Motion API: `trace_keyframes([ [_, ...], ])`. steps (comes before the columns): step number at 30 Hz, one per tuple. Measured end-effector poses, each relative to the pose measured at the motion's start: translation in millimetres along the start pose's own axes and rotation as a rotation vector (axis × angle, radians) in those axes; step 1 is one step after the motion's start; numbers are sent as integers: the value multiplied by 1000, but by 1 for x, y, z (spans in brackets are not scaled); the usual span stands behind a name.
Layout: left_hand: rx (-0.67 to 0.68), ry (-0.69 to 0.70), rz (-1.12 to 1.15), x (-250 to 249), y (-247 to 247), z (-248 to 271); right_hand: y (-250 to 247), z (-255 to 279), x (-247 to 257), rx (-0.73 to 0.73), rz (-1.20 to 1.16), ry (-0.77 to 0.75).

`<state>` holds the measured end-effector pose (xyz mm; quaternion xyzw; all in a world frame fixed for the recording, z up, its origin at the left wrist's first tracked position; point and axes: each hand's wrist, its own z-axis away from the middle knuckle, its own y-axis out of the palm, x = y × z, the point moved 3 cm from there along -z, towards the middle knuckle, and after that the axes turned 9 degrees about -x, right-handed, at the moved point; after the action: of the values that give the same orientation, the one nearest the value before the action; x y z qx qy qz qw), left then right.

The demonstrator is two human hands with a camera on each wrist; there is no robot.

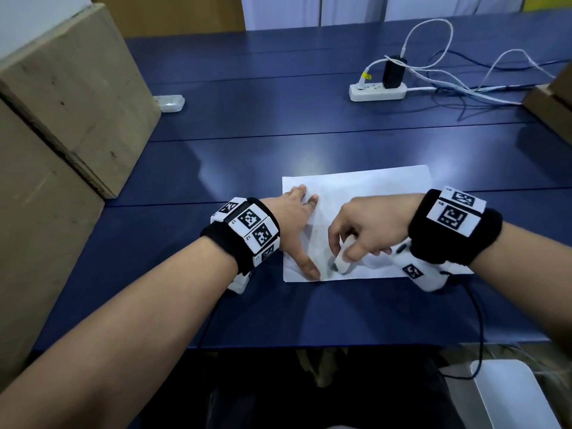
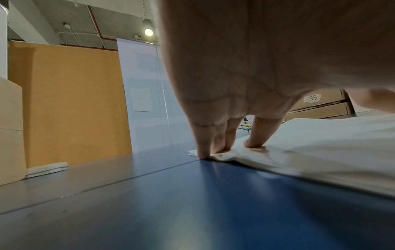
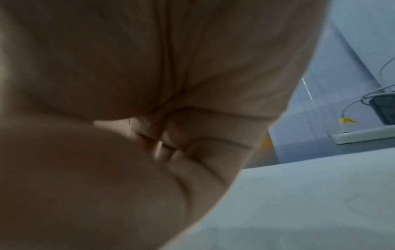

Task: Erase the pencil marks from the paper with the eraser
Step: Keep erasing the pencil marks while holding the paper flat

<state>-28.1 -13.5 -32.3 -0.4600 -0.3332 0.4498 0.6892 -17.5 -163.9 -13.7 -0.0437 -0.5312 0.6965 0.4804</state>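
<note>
A white sheet of paper (image 1: 371, 187) lies on the blue table. My left hand (image 1: 297, 224) is spread flat on its left edge, with straight fingertips (image 2: 203, 155) pressing the paper (image 2: 320, 152) down and the thumb near the front corner. My right hand (image 1: 362, 233) pinches a white eraser (image 1: 342, 264) between thumb and fingers, its lower end against the paper near the front edge. A small dark pencil mark (image 1: 334, 267) shows beside the eraser tip. In the right wrist view the palm (image 3: 128, 118) fills the frame and hides the eraser.
Large cardboard boxes (image 1: 62, 119) stand along the left. A white power strip (image 1: 377, 91) with a black charger and loose cables lies at the back right. A small clear case (image 1: 168, 103) sits at the back left. Another box corner (image 1: 554, 100) is at the right edge.
</note>
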Motion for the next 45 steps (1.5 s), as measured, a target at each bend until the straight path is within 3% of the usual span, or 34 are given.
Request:
trace_keyframes([
  [2, 7, 1, 0, 0, -1, 0, -7, -5, -7, -103, 11, 24],
  [5, 16, 7, -9, -1, -3, 2, -23, -15, -26, -369, 49, 124],
  [7, 21, 13, -24, -2, -4, 2, -26, -16, -31, -444, 56, 147],
  [9, 16, 10, -22, -3, -4, 2, -20, -12, -24, -359, 49, 102],
  [13, 7, -6, -7, -1, -1, 0, 2, 0, -3, -5, -34, 5],
  [15, 9, -4, -9, -1, -1, -1, -1, -1, -6, -56, -5, 10],
  [20, 21, 6, -8, -3, -6, 3, -24, -14, -29, -431, 57, 152],
  [22, 21, 3, -10, -3, -6, 2, -21, -11, -26, -395, 49, 120],
  [25, 8, -7, -10, -1, -2, 0, -4, -2, -10, -112, -4, 10],
  [27, 6, -9, -12, -1, 1, -1, 3, 1, -5, -14, -9, -7],
  [29, 6, -6, -14, -1, 0, -1, -2, -2, -10, -91, 1, 21],
  [34, 32, 0, -10, -1, -3, 1, -22, -11, -28, -449, 76, 162],
  [37, 28, 0, -15, -1, -2, 0, -16, -8, -23, -404, 80, 70],
  [41, 26, -11, -20, 0, 1, -2, -6, 1, -3, -170, 103, -73],
  [45, 25, -5, -11, 0, -1, -1, -19, -9, -11, -258, 157, 30],
])
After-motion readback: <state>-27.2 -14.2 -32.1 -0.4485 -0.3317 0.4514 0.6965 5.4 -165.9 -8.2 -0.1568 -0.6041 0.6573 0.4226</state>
